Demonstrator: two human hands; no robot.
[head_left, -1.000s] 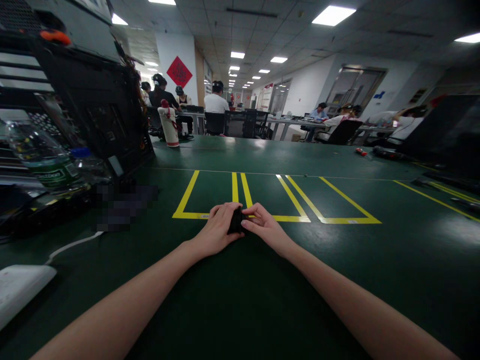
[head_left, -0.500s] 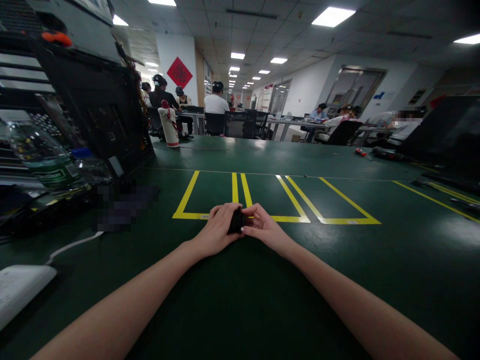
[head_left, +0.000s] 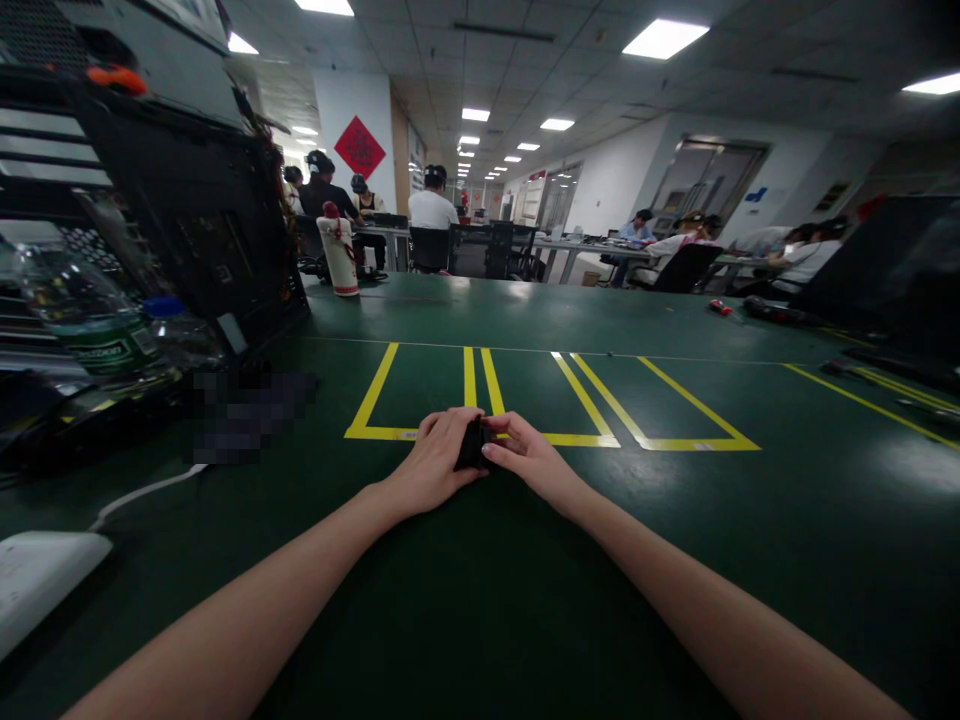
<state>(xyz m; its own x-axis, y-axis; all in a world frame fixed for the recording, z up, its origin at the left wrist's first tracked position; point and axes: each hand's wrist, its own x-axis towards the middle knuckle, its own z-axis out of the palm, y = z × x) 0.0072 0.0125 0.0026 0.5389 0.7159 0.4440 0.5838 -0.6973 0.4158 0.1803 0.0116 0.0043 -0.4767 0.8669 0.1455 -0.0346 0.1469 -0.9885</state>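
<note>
A small dark black object (head_left: 470,447), its kind hard to make out, is between my two hands just in front of the yellow tape lines. My left hand (head_left: 433,457) wraps round it from the left, with the fingers over its top and the thumb low at the near side. My right hand (head_left: 531,457) pinches its right end between thumb and fingertips. Much of the object is hidden by the fingers. Both forearms reach in from the bottom corners, over the green table (head_left: 480,600).
Yellow tape (head_left: 697,443) marks several outlines on the table. On the left stand an open computer case (head_left: 195,220), a water bottle (head_left: 97,310) and a white power strip (head_left: 45,580). A white cylinder (head_left: 340,250) stands at the far edge. Several people sit at desks beyond.
My right thumb and fingers have shifted slightly against the object's right end, and less of that end shows. My left hand stays nearly still.
</note>
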